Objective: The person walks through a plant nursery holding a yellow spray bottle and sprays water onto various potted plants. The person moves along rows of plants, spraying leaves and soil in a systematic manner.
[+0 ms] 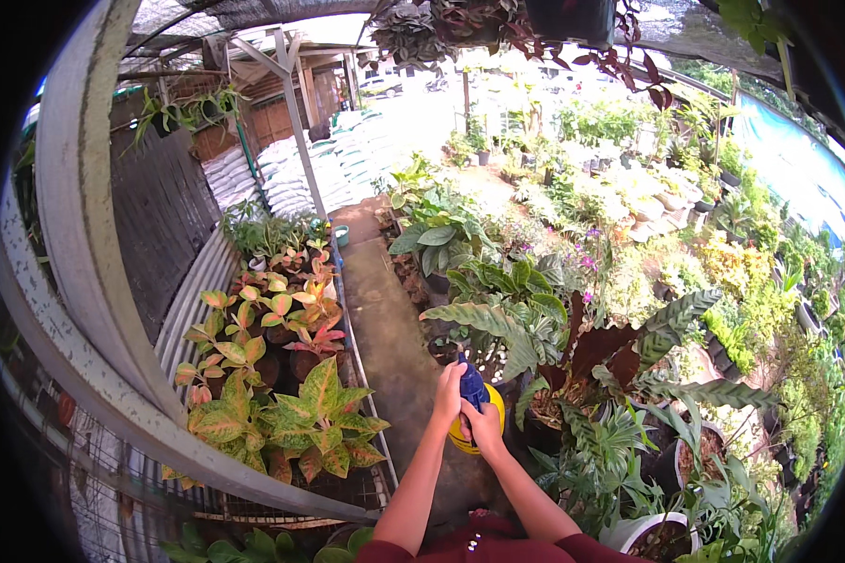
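One yellow spray bottle (469,418) with a blue top sits near the centre, above the concrete path (394,347). Both hands close around it: the left hand (449,392) grips the top, the right hand (484,427) wraps the body. Most of the bottle is hidden. Leafy pot plants (282,413) crowd the left, too many to count.

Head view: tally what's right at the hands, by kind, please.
Hands on the bottle: 2, left hand and right hand
Yellow spray bottle with blue top: 1
White pot, lower right: 1
Total: 4
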